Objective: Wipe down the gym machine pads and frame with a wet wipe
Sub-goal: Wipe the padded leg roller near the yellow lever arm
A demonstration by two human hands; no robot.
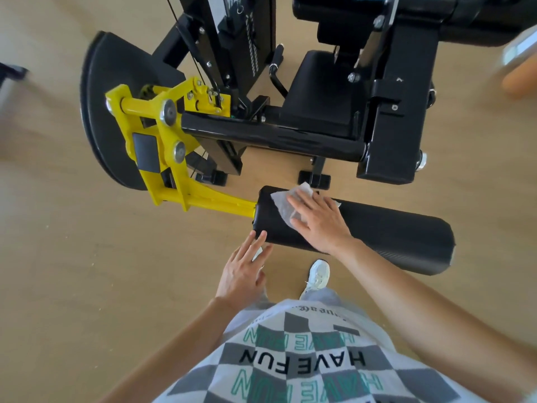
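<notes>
A black roller pad [386,234] lies horizontally in front of me, fixed to a yellow lever arm [203,199] of the gym machine. My right hand [319,222] presses flat on a white wet wipe [286,203] near the pad's left end, fingers spread. My left hand [244,269] hovers with straight fingers at the pad's lower left corner, fingertips touching or nearly touching it, holding nothing. Behind the pad stand the black frame tube [276,138] and the black seat pad [319,91].
A black curved cam plate [104,112] stands at the left of the machine. Its feet [315,178] rest on the light wooden floor just beyond the roller. My white shoe [318,274] is under the pad. A blurred pale object [520,62] sits at the right edge.
</notes>
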